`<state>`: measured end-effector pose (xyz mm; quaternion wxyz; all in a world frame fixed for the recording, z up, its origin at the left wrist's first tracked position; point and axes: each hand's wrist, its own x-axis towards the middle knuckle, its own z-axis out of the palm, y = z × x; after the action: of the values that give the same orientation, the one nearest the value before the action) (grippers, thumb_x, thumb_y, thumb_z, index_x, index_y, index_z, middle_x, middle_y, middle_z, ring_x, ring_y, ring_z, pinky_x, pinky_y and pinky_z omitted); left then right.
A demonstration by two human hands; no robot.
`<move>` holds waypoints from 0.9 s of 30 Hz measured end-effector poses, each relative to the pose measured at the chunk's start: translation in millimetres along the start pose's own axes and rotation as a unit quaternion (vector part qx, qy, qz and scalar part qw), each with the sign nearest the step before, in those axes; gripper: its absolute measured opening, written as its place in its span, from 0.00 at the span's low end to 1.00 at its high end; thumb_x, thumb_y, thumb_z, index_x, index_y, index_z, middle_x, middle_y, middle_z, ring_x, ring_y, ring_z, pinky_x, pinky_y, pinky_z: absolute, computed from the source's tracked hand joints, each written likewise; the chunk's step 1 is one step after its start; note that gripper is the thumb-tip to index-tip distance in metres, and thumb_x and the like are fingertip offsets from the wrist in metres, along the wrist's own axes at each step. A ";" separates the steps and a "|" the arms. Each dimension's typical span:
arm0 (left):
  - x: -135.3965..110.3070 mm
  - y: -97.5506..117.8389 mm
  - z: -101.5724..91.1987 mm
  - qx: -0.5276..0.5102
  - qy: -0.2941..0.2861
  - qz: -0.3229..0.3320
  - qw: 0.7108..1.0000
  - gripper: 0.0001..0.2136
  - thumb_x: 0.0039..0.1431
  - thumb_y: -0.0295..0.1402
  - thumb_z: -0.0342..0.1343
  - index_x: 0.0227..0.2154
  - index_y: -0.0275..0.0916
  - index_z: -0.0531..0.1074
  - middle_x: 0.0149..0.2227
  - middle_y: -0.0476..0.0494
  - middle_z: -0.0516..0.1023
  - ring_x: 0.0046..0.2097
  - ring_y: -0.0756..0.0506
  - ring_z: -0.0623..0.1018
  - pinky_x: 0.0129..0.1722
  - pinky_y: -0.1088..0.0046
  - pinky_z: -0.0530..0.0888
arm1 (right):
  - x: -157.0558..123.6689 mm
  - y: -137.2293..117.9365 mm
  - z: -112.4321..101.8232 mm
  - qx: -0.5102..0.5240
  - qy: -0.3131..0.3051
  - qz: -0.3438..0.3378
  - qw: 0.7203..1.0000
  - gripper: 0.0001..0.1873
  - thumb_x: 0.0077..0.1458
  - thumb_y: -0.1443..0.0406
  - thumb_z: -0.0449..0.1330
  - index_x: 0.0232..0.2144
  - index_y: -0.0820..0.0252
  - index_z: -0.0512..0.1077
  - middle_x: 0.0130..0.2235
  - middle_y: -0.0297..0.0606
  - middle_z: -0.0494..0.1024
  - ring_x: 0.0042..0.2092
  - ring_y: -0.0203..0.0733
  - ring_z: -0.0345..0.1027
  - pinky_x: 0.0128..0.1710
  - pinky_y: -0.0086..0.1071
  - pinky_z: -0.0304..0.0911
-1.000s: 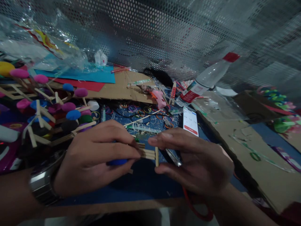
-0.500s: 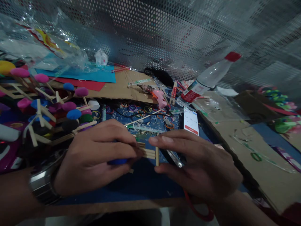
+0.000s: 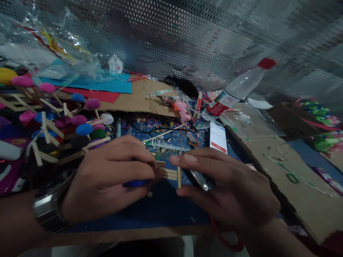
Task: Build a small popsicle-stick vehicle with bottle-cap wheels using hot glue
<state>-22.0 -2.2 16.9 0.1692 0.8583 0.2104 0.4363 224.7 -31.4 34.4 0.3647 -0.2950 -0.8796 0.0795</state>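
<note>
My left hand (image 3: pixel 107 178) is closed round a small wooden stick piece (image 3: pixel 170 174) with a blue cap (image 3: pixel 134 183) showing under the fingers. My right hand (image 3: pixel 230 189) pinches the short cross stick at the piece's right end between thumb and forefinger. Both hands hover over the blue mat (image 3: pixel 166 208) near the table's front edge. A watch (image 3: pixel 48 210) sits on my left wrist.
Several finished stick pieces with coloured caps (image 3: pixel 61 125) pile up at the left. A lit phone (image 3: pixel 218 137), a pink glue gun (image 3: pixel 183 112), a red-capped bottle (image 3: pixel 238 87), rubber bands, cardboard (image 3: pixel 294 178) and coloured paper (image 3: pixel 107 85) lie around. Perforated metal sheet (image 3: pixel 187 39) closes the back.
My right hand has slid slightly right and down while keeping its pinch. The left hand and the stick piece have barely moved.
</note>
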 end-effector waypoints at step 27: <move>-2.5 0.7 -0.1 -0.013 -0.001 -0.019 1.000 0.05 0.57 0.21 0.65 0.33 0.37 0.78 0.37 0.45 0.82 0.40 0.48 0.80 0.42 0.72 0.77 | -5.1 1.6 -2.7 0.000 -0.005 0.030 1.000 0.34 0.58 0.61 0.69 0.64 0.53 0.64 0.51 0.40 0.83 0.50 0.45 0.79 0.49 0.35 0.76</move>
<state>-23.2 -4.0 15.7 0.1890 0.8525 0.2208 0.4345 230.2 -33.2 32.7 0.3574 -0.3211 -0.8721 0.0923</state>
